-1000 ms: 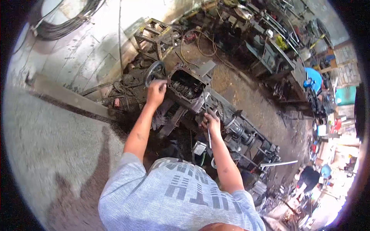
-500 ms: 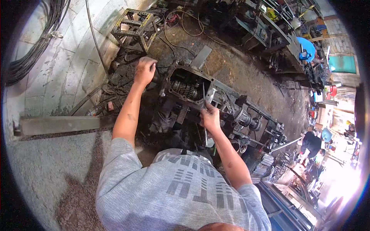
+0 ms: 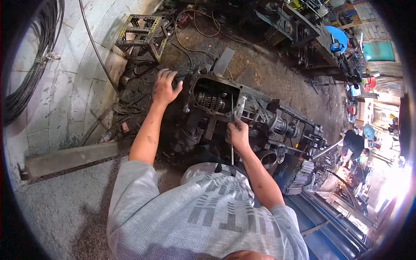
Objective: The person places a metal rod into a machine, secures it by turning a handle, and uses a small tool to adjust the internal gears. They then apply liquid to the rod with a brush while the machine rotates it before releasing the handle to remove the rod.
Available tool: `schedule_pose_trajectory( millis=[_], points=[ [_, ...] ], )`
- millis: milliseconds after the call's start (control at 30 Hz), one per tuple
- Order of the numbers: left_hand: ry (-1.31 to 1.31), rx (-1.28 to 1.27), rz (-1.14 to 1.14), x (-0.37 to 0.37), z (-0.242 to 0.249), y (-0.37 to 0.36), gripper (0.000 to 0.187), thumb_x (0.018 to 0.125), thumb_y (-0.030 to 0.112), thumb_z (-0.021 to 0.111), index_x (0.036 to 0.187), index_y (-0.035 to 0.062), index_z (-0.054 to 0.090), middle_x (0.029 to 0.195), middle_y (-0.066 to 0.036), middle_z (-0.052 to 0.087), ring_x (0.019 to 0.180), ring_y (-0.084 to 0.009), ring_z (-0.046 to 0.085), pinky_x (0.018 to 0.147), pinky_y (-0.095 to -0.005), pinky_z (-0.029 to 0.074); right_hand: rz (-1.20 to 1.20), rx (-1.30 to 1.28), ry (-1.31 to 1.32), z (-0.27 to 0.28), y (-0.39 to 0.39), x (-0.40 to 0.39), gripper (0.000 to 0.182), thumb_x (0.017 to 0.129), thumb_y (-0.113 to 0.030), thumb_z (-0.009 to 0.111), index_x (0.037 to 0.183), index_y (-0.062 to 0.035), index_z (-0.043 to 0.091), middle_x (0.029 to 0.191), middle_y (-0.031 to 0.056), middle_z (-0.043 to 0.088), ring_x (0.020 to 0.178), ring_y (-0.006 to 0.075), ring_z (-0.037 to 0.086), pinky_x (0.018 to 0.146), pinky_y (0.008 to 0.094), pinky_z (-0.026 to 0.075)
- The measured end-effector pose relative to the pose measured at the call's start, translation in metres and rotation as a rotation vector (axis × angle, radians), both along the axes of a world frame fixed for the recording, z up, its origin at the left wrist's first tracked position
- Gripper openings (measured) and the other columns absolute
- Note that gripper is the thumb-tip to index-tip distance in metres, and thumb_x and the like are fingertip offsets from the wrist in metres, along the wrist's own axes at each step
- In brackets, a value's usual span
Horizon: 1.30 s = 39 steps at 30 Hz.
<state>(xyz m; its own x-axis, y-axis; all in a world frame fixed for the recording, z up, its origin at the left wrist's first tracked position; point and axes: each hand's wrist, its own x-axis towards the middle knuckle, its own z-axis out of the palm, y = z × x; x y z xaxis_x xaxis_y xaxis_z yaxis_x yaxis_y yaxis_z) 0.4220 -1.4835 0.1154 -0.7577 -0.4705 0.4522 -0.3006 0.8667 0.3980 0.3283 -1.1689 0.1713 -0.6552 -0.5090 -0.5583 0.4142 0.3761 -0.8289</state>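
In the head view an opened gearbox housing (image 3: 237,87) stands in front of me, its top off and a row of gears (image 3: 211,102) showing inside. My left hand (image 3: 164,89) is at the housing's left end, fingers and thumb spread apart around a gap. Closed in a fist, my right hand (image 3: 237,135) grips a long thin metal rod (image 3: 232,105). One end of the rod overlaps the right part of the opening, and the other runs back towards my body.
A metal frame stand (image 3: 143,38) is at the upper left, near a coiled cable (image 3: 32,78) on the wall. A concrete beam (image 3: 78,156) lies left of me. Machine parts (image 3: 284,126) extend rightward from the housing. Other people (image 3: 353,143) are at the far right.
My left hand has loosened from a closed curl to spread fingers. The right hand keeps its hold on the rod, which stands slightly straighter. The whole view has shifted a little.
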Motion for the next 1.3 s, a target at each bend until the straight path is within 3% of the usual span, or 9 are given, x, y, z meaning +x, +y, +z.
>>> schedule_pose_trajectory(
  millis=[233,300,500,733,867,933,1000,1100,1300],
  points=[
    [0.015,0.028,-0.039,-0.001,-0.004,0.0,0.042,0.073,0.03,0.069,0.101,-0.0009,0.061,0.101,-0.017,0.06,0.102,-0.0349,0.053,0.092,-0.046,0.042,-0.075,-0.011,-0.248,0.006,-0.021,-0.028,0.055,0.089,-0.005,0.051,0.142,-0.0058,0.037,0.063,-0.0021,0.046,0.048,0.0085,0.043,0.042,0.0265,0.04],
    [-0.012,0.021,-0.044,-0.006,0.0,-0.004,0.043,0.072,0.031,0.069,0.101,-0.0001,0.061,0.102,-0.016,0.06,0.103,-0.0345,0.052,0.092,-0.0461,0.041,-0.08,0.027,-0.137,0.011,-0.016,-0.013,0.019,0.09,-0.006,0.05,0.108,-0.004,0.053,0.061,-0.002,0.041,0.048,0.0094,0.042,0.043,0.0281,0.04],
    [-0.123,0.032,-0.07,-0.009,-0.001,0.0,0.048,0.073,0.031,0.068,0.11,0.0016,0.06,0.112,-0.016,0.058,0.117,-0.0354,0.048,0.098,-0.0452,0.039,-0.038,0.05,-0.192,0.019,-0.016,-0.034,0.044,0.09,-0.003,0.047,0.134,-0.0088,0.045,0.059,-0.0034,0.038,0.046,0.0088,0.039,0.041,0.0268,0.037],
    [0.047,-0.049,-0.065,0.009,-0.001,0.013,0.042,0.076,0.029,0.066,0.106,-0.0006,0.06,0.114,-0.017,0.059,0.123,-0.0377,0.045,0.101,-0.0461,0.04,0.012,0.026,-0.233,0.044,0.001,0.008,0.058,0.091,-0.003,0.048,0.146,-0.0103,0.029,0.061,-0.0032,0.038,0.047,0.008,0.038,0.042,0.0256,0.037],
    [-0.002,-0.072,-0.043,0.007,0.004,0.014,0.041,0.077,0.028,0.067,0.106,0.0005,0.06,0.114,-0.016,0.059,0.123,-0.0378,0.045,0.101,-0.0461,0.04,0.261,0.04,0.133,0.013,0.029,0.01,0.059,0.093,-0.008,0.05,0.146,-0.0051,0.026,0.065,-0.0012,0.047,0.05,0.0089,0.043,0.044,0.0253,0.038],
    [0.022,0.0,-0.035,0.003,0.004,0.011,0.04,0.076,0.025,0.068,0.107,0.0016,0.06,0.114,-0.016,0.058,0.122,-0.0373,0.045,0.101,-0.0457,0.04,0.26,-0.02,0.199,0.008,0.05,0.011,0.049,0.094,-0.01,0.051,0.141,-0.0039,0.036,0.068,-0.0011,0.049,0.054,0.0075,0.044,0.049,0.0239,0.039],
    [0.026,0.015,-0.017,0.006,0.008,0.008,0.038,0.077,0.023,0.068,0.107,0.0019,0.06,0.113,-0.015,0.059,0.121,-0.0372,0.046,0.1,-0.0457,0.04,0.326,0.097,0.135,0.014,0.073,0.007,0.039,0.09,-0.007,0.05,0.128,0.0032,0.045,0.072,0.0095,0.058,0.06,0.0193,0.056,0.06,0.0341,0.047],
    [-0.013,0.096,0.027,0.006,0.021,0.003,0.032,0.087,0.025,0.062,0.111,0.0042,0.06,0.116,-0.015,0.058,0.123,-0.035,0.044,0.1,-0.0478,0.039,0.632,0.444,0.617,0.04,0.097,-0.009,0.028,0.084,-0.01,0.052,0.111,-0.0017,0.052,0.085,0.0235,0.062,0.082,0.0421,0.061,0.07,0.0497,0.049],
    [0.033,0.072,0.027,-0.009,0.02,-0.002,0.03,0.084,0.021,0.064,0.108,0.0042,0.061,0.113,-0.013,0.06,0.117,-0.0345,0.048,0.098,-0.0461,0.04,0.708,0.619,0.945,0.099,0.058,-0.032,0.027,0.082,-0.013,0.056,0.108,-0.0086,0.059,0.086,0.02,0.064,0.078,0.0392,0.063,0.069,0.0482,0.05]
  ],
)
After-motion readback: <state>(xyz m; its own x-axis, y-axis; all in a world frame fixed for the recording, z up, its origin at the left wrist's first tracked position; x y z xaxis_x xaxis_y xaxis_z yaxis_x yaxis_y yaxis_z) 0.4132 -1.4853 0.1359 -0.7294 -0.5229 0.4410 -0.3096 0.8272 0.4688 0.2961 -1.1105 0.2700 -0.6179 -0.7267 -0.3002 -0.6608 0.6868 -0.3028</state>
